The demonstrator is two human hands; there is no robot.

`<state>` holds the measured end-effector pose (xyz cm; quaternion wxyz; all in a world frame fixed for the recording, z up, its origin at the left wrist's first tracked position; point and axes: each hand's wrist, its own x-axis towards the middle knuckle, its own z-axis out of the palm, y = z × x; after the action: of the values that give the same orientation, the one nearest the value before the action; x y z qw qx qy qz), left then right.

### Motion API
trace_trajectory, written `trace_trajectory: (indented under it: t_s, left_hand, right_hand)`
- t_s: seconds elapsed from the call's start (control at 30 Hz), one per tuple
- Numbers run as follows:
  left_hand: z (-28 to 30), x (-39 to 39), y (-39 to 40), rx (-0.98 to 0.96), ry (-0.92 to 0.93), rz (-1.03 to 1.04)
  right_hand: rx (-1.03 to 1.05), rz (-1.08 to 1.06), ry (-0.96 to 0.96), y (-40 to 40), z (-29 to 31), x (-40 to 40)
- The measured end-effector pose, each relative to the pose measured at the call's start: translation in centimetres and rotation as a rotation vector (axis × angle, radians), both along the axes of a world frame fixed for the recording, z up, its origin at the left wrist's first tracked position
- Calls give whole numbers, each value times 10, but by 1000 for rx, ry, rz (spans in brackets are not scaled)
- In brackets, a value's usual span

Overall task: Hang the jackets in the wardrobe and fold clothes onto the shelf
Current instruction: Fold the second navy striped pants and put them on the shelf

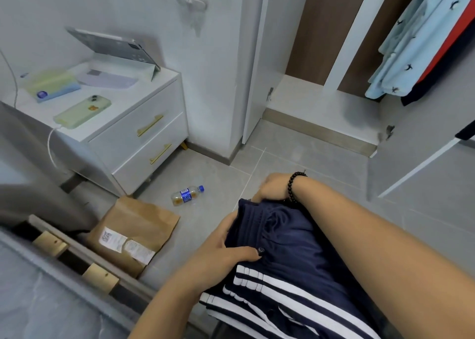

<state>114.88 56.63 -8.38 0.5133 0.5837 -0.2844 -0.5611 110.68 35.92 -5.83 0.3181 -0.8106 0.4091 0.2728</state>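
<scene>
Up close, near the bottom right, a navy garment with white stripes (288, 269) is held up off the floor between both hands. The left hand (231, 248) grips its near-left side, thumb laid flat across the fabric and the fingers tucked out of sight behind it. The right hand (273, 188), with a black bead bracelet (294, 185) at the wrist, has its fingers curled over the far edge of the waistband, pinching the cloth. Far right, the wardrobe (318, 99) stands open; a light blue shirt with small dark birds (408, 45) hangs inside it, with a red and a dark piece behind. Far left, a white nightstand (144, 122) with gold handles carries a green phone (82, 111) on a cable, a propped tablet (113, 45) and a few flat packets. On the grey tile floor lie a small plastic bottle (187, 194) and, nearer left, a brown paper bag (133, 233) with a printed label, beside a bed frame (74, 259)
</scene>
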Motion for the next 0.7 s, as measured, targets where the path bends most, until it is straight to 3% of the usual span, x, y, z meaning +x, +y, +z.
trace_trajectory:
  t_s: [0.13, 0.33, 0.47, 0.63, 0.7]
  left_hand:
    - [-8, -1, 4, -59, -3, 4]
    - [-14, -8, 3, -124, -16, 34]
    - [-18, -14, 3, -161, -41, 51]
    - [-19, -16, 5, -188, -44, 65]
    - [-18, -15, 3, -174, -38, 66]
  right_hand:
    - [94, -85, -179, -4, -4, -2]
    - [100, -28, -36, -4, -6, -13]
    - [202, -166, -275, -2, -7, -20]
    - [93, -429, -566, -15, -9, -27]
    - [-14, -452, -588, -17, -12, -30]
